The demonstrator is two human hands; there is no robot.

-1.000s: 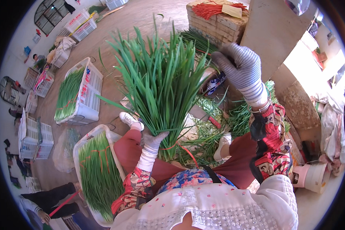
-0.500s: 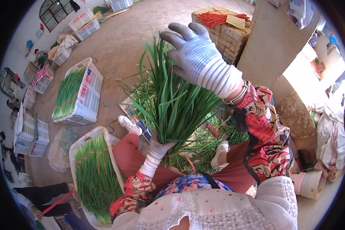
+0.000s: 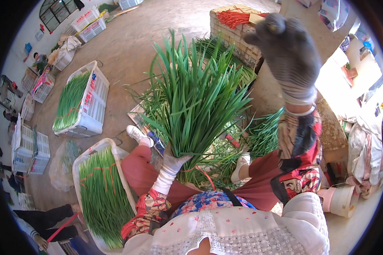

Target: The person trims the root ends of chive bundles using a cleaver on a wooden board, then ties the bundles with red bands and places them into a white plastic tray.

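My left hand (image 3: 174, 160), in a pale glove, is closed around the lower part of an upright bunch of garlic chives (image 3: 195, 102). The long flat green leaves fan out above it. Just below that hand, a red tie (image 3: 205, 176) curves over my lap. My right hand (image 3: 287, 55), in a grey-coated glove, is raised to the right of the bunch and clear of it. Its thumb stands apart and its fingers are partly curled, with nothing plainly held. Loose green leaves (image 3: 217, 163) lie in a heap between my feet.
At my left stands a white crate (image 3: 76, 170) of tied chives, with another full crate (image 3: 100, 106) beyond it. Red ties (image 3: 232, 19) lie on a block-like stand (image 3: 225, 38) ahead. More chives (image 3: 264, 131) lie by my right foot. Another person's hand (image 3: 40, 242) shows at lower left.
My right hand has lifted off the leaf tops and moved up and right, its fingers curling. The leaves have spread wider, while my left hand keeps its hold.
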